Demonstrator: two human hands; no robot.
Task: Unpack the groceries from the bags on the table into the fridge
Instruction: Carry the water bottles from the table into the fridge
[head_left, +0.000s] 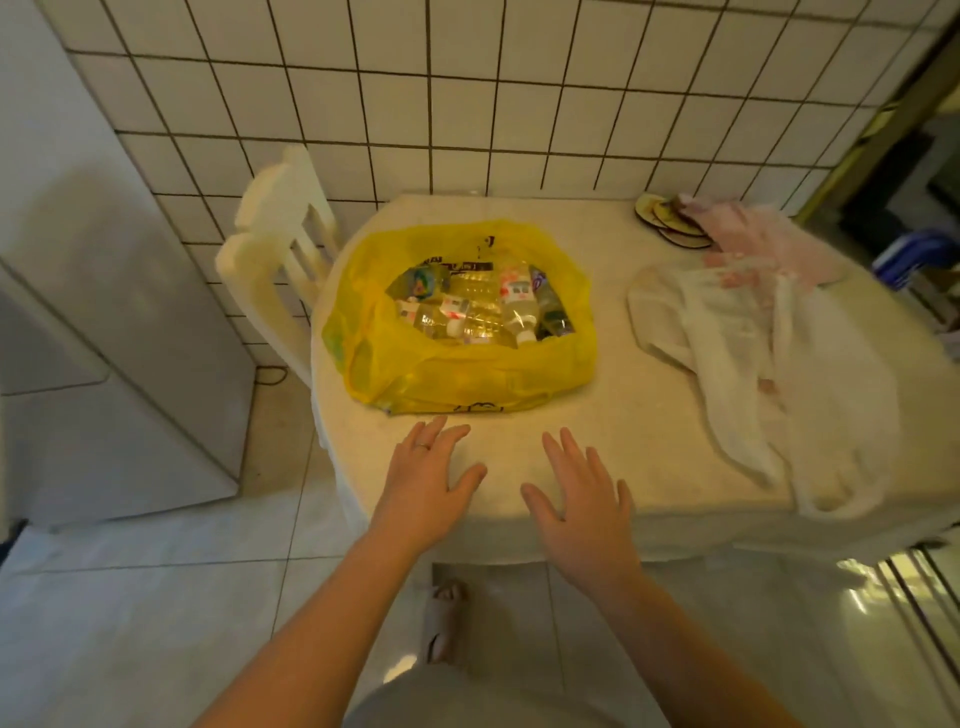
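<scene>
1. Empty and spread, our left hand (426, 483) and right hand (582, 509) are held palm-down with fingers straight and apart. They grip nothing, above the near edge of the table (597, 426) at 6 o'clock. We cannot tell whether they touch it.
2. We face the yellow bag (467, 374), which lies open on the table at 12 o'clock from our left hand, near its fingertips but apart from them.
3. Clear plastic bottles (514, 306) and packets lie jumbled inside the bag, their labels too blurred to read.
4. A crumpled white bag (769, 374) sprawls at 2 o'clock from our right hand, well apart. A pink bag (753, 228) and round coasters (670, 218) lie beyond it.
5. A white chair (275, 234) stands at 10 o'clock beside the table, and a grey appliance (119, 312) sits at 9 o'clock.
</scene>
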